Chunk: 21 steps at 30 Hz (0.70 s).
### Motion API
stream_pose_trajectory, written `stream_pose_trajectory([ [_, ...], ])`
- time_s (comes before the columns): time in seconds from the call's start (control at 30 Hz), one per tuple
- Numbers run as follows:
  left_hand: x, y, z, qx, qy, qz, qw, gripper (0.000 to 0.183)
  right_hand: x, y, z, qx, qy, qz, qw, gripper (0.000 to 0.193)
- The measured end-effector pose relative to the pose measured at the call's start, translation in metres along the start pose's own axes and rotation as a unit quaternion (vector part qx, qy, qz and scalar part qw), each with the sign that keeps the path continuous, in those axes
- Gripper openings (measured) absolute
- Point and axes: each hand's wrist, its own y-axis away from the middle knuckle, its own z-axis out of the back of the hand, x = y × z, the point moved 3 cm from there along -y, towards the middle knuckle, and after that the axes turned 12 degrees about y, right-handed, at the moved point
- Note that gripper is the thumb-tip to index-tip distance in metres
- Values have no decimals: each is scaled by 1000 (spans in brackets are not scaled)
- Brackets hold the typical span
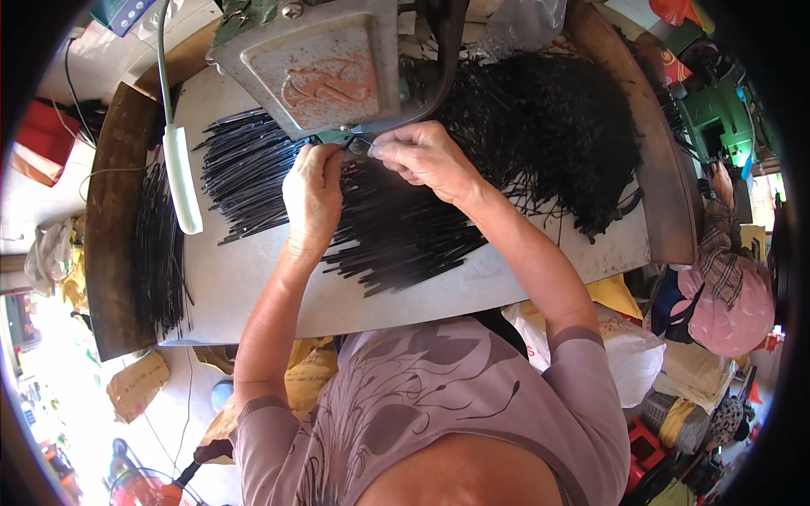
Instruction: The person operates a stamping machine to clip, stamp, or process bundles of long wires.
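Both hands meet just under the head of a grey-green machine [316,72], close to its lower working point. My left hand [310,194] is closed with thumb and fingers pinched together; what lies in the pinch is too small to make out. From the right, my right hand [429,162] reaches in, its fingertips pinching a thin dark strand [361,140] that curves in the small gap between the hands. Beneath and around them lie thin black strips [245,177], spread in rows across the pale tabletop [472,291].
A tangled black heap [557,126] covers the table's right side. More strips [158,253] lie along the left edge by a brown curved rim [118,228]. A white lamp [182,181] hangs at left. Another person in a pink top [732,308] sits at right near a green machine [713,122].
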Motion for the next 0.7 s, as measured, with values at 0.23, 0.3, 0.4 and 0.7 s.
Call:
stream_pose_trajectory([
  [0.23, 3, 1, 0, 12, -22, -11, 1000, 5, -3, -3, 0, 0, -9, -24, 1000, 14],
  [0.3, -4, 3, -1, 18, -85, -43, 995, 5, -4, -2, 0, 3, -7, -30, 1000, 14],
  [0.4, -10, 4, -2, 23, -171, -104, 979, 8, -4, -2, -1, 1, -13, -40, 999, 13],
  [0.7, -40, 38, -14, 114, 99, 103, 983, 17, -4, -4, -2, 30, 24, -7, 999, 20],
])
